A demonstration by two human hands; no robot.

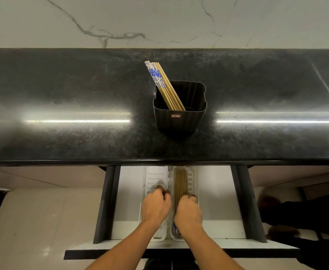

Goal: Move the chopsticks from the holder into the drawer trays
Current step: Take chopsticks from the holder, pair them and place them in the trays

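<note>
Both hands are down in the drawer (214, 191) — right hand (188, 210) curled onto chopsticks (180, 184) to settle them, left hand (156, 206) curled over the empty tray (156, 176), its grip unclear.

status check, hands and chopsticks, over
Both hands down in the open drawer: left hand over the left tray, right hand on chopsticks in the right tray. More chopsticks wait in the holder. Nothing blocking.

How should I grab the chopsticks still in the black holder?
Pinch the chopsticks by their patterned top ends, coming from above on the left. They lean up and left, well clear of the black holder rim, so those ends are free, while the tips sit deep inside.
</note>
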